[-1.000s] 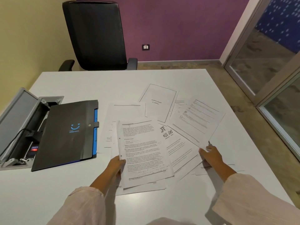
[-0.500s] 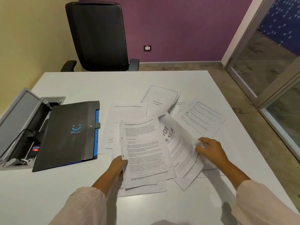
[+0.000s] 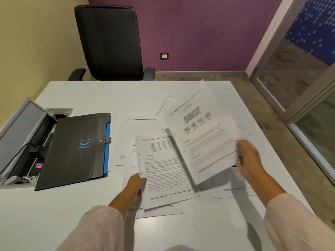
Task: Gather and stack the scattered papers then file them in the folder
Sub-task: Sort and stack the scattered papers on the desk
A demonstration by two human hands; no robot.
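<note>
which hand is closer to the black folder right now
Left. The left hand pinches the near-left edge of the paper stack, just right of the black folder. The right hand lifts a sheet farther right.

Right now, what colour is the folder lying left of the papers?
The folder is black with a blue smiley logo and a blue edge, seen clearly in the head view.

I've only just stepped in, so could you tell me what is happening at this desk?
A person is gathering loose papers on a white table. Their right hand has a printed sheet raised off the table, blurred with motion. Their left hand grips the edge of a small stack lying on the table. More sheets lie spread underneath. The black folder lies shut at the left, nothing filed yet.
</note>
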